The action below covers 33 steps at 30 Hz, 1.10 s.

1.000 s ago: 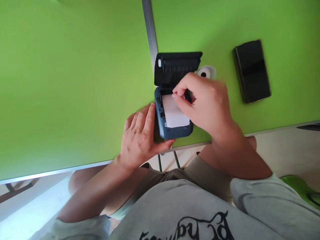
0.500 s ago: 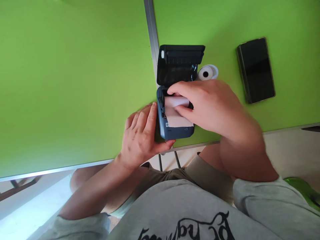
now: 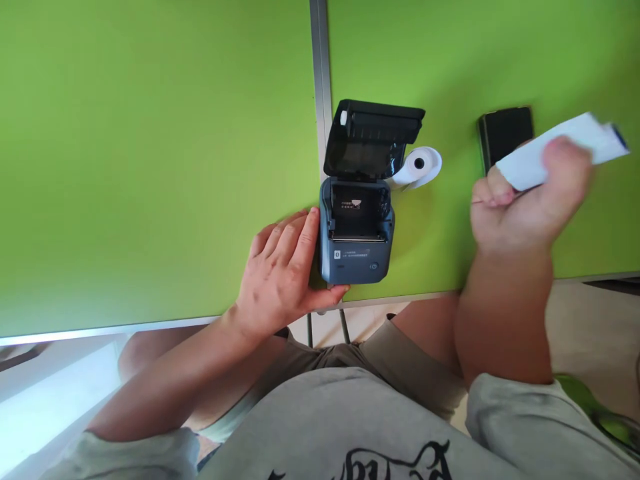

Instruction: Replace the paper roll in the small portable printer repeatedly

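Note:
A small dark blue-grey thermal printer [image 3: 357, 261] stands near the table's front edge. Its black lid [image 3: 373, 140] is tilted back, and the paper bay lies bare. My left hand [image 3: 280, 273] grips the printer's near left corner, fingers along its side and thumb at its front. Well to the right, my right hand [image 3: 530, 207] is closed around a white paper roll [image 3: 570, 143], raised above the table and blurred by motion. The roll's dark core end points right. Another white paper roll [image 3: 417, 165] lies beside the printer's lid, partly unrolled.
Behind my right hand lies a black phone-like thing [image 3: 505, 137], partly covered by the hand and paper. A metal seam [image 3: 320, 67] divides the green tabletop [image 3: 150, 133]. The table's front edge runs close to the printer, with my legs below.
My right hand has lifted the paper roll out of the printer's bay and carried it right. My left hand stays at the printer. The view has shifted slightly.

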Available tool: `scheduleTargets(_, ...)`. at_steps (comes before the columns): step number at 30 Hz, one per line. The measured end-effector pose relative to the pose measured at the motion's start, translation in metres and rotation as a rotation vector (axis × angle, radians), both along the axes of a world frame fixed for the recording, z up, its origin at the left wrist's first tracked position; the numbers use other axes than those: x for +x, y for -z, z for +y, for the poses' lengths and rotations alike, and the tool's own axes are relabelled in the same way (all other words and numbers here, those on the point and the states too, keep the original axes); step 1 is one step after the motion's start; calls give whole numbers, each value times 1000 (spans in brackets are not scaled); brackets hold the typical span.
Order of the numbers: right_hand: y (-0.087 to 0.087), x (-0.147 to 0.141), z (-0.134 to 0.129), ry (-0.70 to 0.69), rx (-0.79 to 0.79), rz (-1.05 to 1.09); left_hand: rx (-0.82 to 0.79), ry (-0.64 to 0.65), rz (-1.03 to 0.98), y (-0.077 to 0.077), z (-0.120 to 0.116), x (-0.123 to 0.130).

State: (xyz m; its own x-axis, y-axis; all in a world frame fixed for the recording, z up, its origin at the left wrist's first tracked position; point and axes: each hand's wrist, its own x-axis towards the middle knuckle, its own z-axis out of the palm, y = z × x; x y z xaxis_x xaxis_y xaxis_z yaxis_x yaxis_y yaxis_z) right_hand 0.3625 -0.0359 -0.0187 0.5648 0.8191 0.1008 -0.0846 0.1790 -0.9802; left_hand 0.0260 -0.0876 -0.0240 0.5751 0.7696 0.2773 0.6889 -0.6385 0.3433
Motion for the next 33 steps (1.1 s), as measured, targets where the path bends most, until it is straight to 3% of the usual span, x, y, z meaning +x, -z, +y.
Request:
scheduleTargets(2,14,-8,4,289,14,-111,0,0,6,0,0,0)
scheduleTargets(4,20,-18,7,370,7,-213,-5,0,15,-1,0,0)
scheduleTargets(9,15,-26,5,78,52,-675,3,4,22,-2,0,0)
scheduleTargets(14,11,-22,4,90,63,-1031,13,6,21,-1,1,1)
scheduleTargets(21,20,-19,6,-11,-63,-1061,6,4,22,-1,0,1)
scheduleTargets(24,21,-16,5,-61,0,-1037,-3,3,21,-1,0,1)
scheduleTargets(26,16,-17,2,-43,123,-1032,-3,2,22,-2,0,1)
scheduleTargets(30,-5,-38,-13,128,285,-1141,-12,-2,16,-1,0,1)
scheduleTargets(33,-17,-58,-23,66,284,-1167,-21,-3,9,0,0,1)
